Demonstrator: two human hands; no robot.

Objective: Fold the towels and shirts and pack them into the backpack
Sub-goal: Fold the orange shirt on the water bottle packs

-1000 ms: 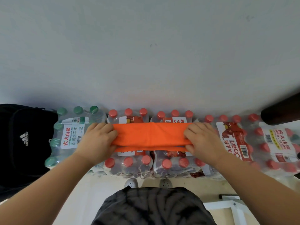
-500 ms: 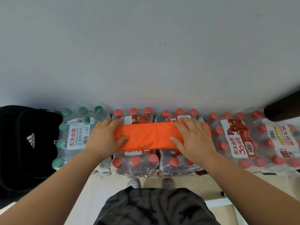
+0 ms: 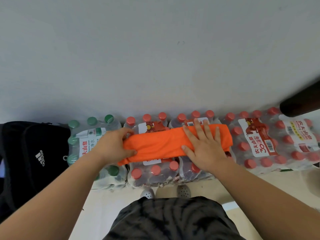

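Far left of frame: black backpack (image 3: 32, 153), upright beside the shrink-wrapped water bottle packs (image 3: 259, 142) that serve as worktop along the wall. Left of centre: left hand (image 3: 112, 146), grip closed on the left end of the orange cloth (image 3: 166, 144), thumb under, fingers over. Centre: cloth folded into a long narrow band lying across the red-capped packs, slightly tilted, lower at its left end. Right of centre: right hand (image 3: 205, 146), grip apart, palm flat, fingers spread, pressing the band down.

Step in hand, by the look of it: flattening the band before the next fold. Next move likely calls for bringing one end over the other, then carrying the bundle left to the backpack.

Compared with half a second ago: right hand further right and fully flat; left end now pinched and lower.
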